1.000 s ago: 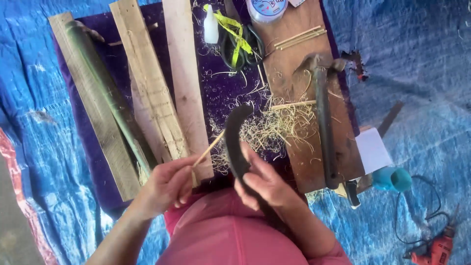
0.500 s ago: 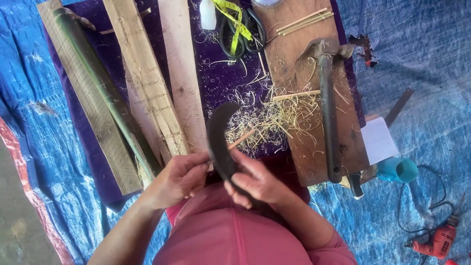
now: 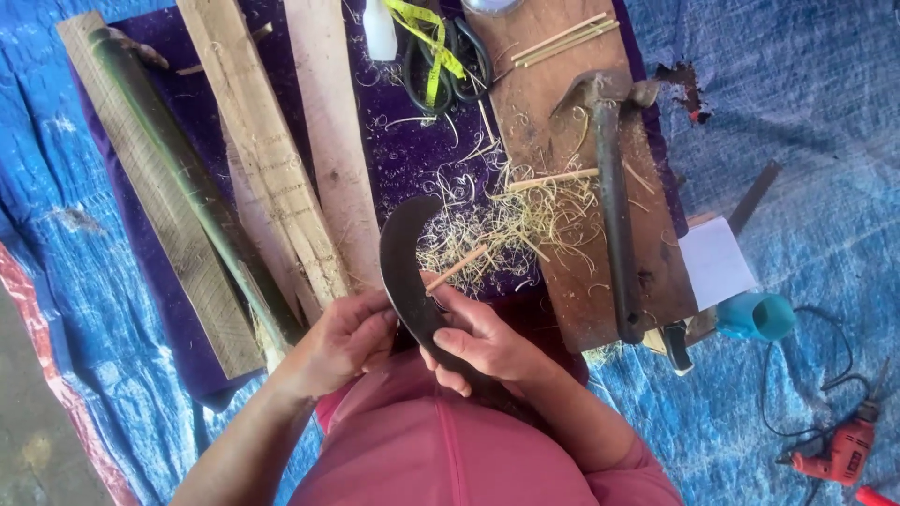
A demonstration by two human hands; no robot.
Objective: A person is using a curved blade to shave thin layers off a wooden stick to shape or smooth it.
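Now the right hand (image 3: pixel 483 342) grips the dark curved steel blade (image 3: pixel 405 262), fingers wrapped round its lower end, while the left hand (image 3: pixel 349 339) has fingers curled shut on the thin pale bamboo sliver (image 3: pixel 457 269), pulled against the edge. Pale shavings (image 3: pixel 525 220) lie at one o'clock, wooden planks (image 3: pixel 281 159) at eleven. Since a second ago, the sliver has crossed from the blade's left to its right.

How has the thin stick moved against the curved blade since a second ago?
Yes. The stick has slid from the left of the blade across to its right, toward the shavings.
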